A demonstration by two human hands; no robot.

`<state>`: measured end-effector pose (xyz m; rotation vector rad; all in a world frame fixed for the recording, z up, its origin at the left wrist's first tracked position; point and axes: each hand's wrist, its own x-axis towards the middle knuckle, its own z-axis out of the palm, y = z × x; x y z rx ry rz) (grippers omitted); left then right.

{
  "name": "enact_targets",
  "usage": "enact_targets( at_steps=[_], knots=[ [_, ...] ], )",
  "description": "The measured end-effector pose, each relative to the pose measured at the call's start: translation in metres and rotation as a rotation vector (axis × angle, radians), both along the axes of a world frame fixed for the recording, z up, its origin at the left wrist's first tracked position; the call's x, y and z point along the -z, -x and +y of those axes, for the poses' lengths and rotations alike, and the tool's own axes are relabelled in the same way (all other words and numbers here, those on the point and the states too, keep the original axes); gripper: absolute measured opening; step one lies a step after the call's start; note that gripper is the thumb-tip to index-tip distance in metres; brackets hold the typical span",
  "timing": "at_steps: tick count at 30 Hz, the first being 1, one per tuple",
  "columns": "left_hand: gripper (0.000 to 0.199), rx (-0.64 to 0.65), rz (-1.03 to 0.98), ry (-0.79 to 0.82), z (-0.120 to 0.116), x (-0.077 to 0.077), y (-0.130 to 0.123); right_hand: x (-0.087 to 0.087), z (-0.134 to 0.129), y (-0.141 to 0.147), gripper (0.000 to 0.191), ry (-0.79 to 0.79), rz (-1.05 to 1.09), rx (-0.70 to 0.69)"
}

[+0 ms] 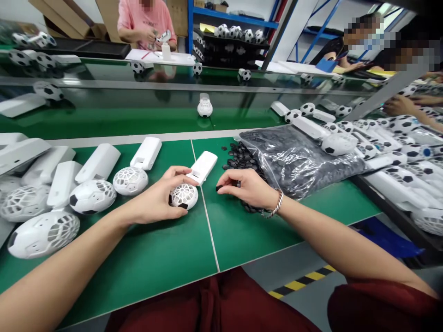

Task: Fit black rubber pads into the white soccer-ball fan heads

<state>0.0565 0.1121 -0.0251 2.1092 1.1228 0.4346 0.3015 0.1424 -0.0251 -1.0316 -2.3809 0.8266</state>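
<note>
My left hand [161, 196] is closed around the ball-shaped head of a white soccer-ball handheld fan [185, 197], whose white handle [203, 167] points away from me on the green table. A black patch shows on the ball's near side. To the right, my right hand [247, 189] pinches a small black piece [218, 188] between thumb and fingertips, apart from the fan. Just behind and beneath this hand lies a heap of loose black pieces [240, 157], spilling from a clear plastic bag [294, 157] filled with more.
Several white soccer-ball fans [92, 196] lie on the left of the table. More are piled on a black tray [391, 207] at the right. Beyond a pale rail, a green conveyor belt [148, 113] carries scattered fans. Other people work across from me and at the far right.
</note>
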Motion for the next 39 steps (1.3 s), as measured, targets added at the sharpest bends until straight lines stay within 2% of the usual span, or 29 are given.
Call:
enact_targets(
  at_steps=[2, 4, 7, 9, 13, 15, 18, 22, 26, 29, 35, 39],
  knots=[
    [0.054, 0.044, 0.001, 0.025, 0.0, -0.002, 0.003, -0.003, -0.003, 0.009, 0.008, -0.024, 0.091, -0.088],
    [0.057, 0.033, 0.001, 0.024, 0.0, -0.002, 0.004, -0.002, -0.004, 0.017, 0.013, -0.09, 0.099, -0.162],
    [0.058, 0.013, -0.019, 0.014, -0.002, 0.001, 0.003, 0.002, -0.003, 0.025, 0.016, -0.133, 0.079, -0.194],
    [0.058, 0.015, -0.034, 0.018, -0.002, 0.002, 0.003, 0.007, -0.003, 0.029, 0.015, -0.097, 0.098, -0.167],
    [0.057, 0.006, -0.044, 0.037, -0.002, 0.004, 0.004, 0.012, -0.004, 0.031, 0.011, 0.099, 0.214, -0.007],
    [0.057, -0.003, -0.045, 0.041, -0.002, 0.004, 0.004, 0.011, -0.004, 0.03, 0.013, 0.121, 0.249, 0.016],
    [0.057, -0.01, -0.049, 0.044, -0.002, 0.003, 0.004, 0.008, -0.002, 0.03, 0.006, 0.026, 0.23, -0.085],
    [0.054, -0.028, -0.042, 0.037, -0.004, 0.0, 0.001, 0.005, 0.002, 0.031, 0.014, -0.118, 0.176, -0.286],
    [0.047, -0.122, -0.048, 0.005, -0.008, 0.0, -0.007, 0.006, 0.005, 0.036, 0.008, -0.195, 0.077, -0.339],
    [0.035, -0.23, -0.074, -0.062, -0.01, 0.005, -0.014, 0.01, 0.007, 0.041, 0.004, -0.228, 0.088, -0.349],
    [0.031, -0.268, -0.112, -0.16, -0.012, 0.014, -0.017, 0.017, 0.005, 0.044, 0.01, -0.056, 0.267, -0.224],
    [0.034, -0.259, -0.14, -0.174, -0.012, 0.015, -0.016, 0.016, 0.003, 0.044, 0.012, 0.01, 0.319, -0.223]
  ],
)
